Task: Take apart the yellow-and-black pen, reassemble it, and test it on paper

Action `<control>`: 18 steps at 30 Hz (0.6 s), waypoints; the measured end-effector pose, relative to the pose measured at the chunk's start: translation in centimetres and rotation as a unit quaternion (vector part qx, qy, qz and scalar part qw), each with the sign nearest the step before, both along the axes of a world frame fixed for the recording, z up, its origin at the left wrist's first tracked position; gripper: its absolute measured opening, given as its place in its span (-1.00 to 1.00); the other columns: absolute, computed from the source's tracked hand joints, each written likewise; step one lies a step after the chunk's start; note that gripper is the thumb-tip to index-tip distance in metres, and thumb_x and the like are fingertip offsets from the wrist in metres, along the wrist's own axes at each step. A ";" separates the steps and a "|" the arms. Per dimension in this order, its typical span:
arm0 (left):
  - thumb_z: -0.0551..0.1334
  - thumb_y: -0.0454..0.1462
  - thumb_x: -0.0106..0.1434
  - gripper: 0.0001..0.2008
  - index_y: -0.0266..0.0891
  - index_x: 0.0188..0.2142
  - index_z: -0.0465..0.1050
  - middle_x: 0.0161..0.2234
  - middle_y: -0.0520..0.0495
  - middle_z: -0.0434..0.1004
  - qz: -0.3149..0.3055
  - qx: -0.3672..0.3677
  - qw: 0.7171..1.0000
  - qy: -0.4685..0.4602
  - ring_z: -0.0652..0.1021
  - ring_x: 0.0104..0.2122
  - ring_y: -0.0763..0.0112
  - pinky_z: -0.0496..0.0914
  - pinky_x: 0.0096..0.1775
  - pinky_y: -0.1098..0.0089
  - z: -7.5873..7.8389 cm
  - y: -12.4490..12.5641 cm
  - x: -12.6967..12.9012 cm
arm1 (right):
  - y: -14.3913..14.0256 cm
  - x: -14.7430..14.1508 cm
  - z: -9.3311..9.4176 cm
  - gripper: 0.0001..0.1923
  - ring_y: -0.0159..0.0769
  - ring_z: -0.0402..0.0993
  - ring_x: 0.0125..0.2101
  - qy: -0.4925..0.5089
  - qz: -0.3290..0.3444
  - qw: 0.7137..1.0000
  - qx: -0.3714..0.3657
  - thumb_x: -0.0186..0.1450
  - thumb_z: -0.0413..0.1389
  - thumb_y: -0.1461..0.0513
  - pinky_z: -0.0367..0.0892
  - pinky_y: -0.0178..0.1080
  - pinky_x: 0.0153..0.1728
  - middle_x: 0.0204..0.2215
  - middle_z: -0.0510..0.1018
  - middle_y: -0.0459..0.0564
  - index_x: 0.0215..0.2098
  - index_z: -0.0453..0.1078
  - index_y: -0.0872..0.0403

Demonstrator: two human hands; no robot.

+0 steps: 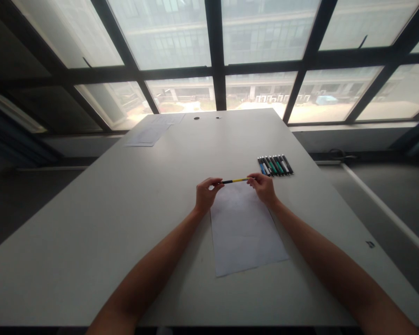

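Observation:
A slim black and yellow pen (237, 180) is held level between my two hands, over the far edge of a white sheet of paper (244, 237). My left hand (208, 191) pinches its black end between thumb and fingers. At the other end, my right hand (263, 186) is closed on the tip, which the fingers partly hide. Just beyond my right hand lies a row of several pens (275, 165), side by side, with black, green, blue and white parts.
All this is on a large white table (143, 204). Printed papers (148, 132) lie at its far left. Two round holes, one a dark hole (196, 118), are near the far edge. A small dark mark (370, 244) shows at the right. Framed windows (258, 88) stand behind the table.

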State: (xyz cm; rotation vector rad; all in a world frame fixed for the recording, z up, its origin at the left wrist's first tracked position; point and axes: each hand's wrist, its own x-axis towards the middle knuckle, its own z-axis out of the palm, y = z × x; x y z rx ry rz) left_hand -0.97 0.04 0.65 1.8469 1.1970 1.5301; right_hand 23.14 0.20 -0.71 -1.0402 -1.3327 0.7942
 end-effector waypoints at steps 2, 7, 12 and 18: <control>0.44 -0.17 0.12 -0.73 -0.16 -0.17 0.62 -0.29 -0.06 0.67 0.004 -0.002 1.000 -0.015 0.61 -0.33 0.35 0.52 -0.17 0.29 -0.1 0.1 0.0 | 0.0 0.1 -0.1 -0.72 -0.36 0.43 -0.55 -0.008 0.001 1.000 -0.001 0.24 0.23 0.03 0.35 -0.29 -0.48 -0.53 0.59 -0.03 -0.33 0.53 0.10; 0.44 -0.14 0.13 -0.60 -0.16 -0.04 0.56 -0.20 -0.11 0.67 -0.020 -0.009 1.000 -0.019 0.61 -0.29 0.34 0.52 -0.10 0.23 -0.1 0.0 0.1 | 0.0 0.1 -0.1 -0.69 -0.37 0.39 -0.57 -0.014 -0.001 1.000 -0.005 0.26 0.21 0.01 0.31 -0.31 -0.51 -0.56 0.57 -0.04 -0.40 0.53 0.09; 0.34 0.02 0.20 -0.51 -0.18 0.03 0.45 -0.17 -0.13 0.60 -0.022 -0.037 0.999 -0.025 0.56 -0.28 0.39 0.48 -0.23 0.37 0.5 0.0 0.4 | -0.1 0.1 0.1 -0.65 -0.36 0.39 -0.57 -0.015 -0.010 1.000 -0.005 0.25 0.20 -0.03 0.31 -0.30 -0.50 -0.56 0.57 -0.04 -0.40 0.52 0.09; 0.04 0.11 0.38 -0.44 -0.23 -0.57 0.36 -0.61 0.04 0.32 0.014 -0.089 0.995 0.048 0.37 -0.55 0.45 0.23 -0.44 0.41 0.7 -0.1 0.3 | -0.1 0.1 0.2 -0.67 -0.36 0.37 -0.57 -0.014 -0.008 1.000 -0.001 0.26 0.21 -0.01 0.30 -0.30 -0.50 -0.56 0.56 -0.04 -0.39 0.52 0.09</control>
